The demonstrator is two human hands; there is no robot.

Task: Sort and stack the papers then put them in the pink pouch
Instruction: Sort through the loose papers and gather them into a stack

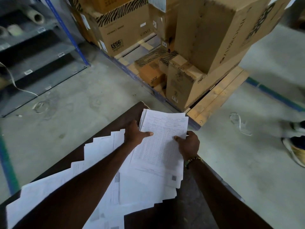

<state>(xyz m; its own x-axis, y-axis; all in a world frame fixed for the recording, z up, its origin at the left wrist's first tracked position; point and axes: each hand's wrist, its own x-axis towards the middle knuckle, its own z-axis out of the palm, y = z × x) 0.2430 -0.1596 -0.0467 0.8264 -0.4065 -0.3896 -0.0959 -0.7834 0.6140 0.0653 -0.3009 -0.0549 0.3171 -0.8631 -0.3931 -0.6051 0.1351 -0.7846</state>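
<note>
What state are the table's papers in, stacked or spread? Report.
Mostly spread: papers fan across the table; both hands hold one gathered stack.

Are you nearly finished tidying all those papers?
Not yet. Done: a small stack is gathered, though its edges are uneven. In hand: the left hand and right hand hold that stack by its sides. Left: many loose sheets lie fanned across the dark table, and no pink pouch is in view, so nothing is packed.
</note>
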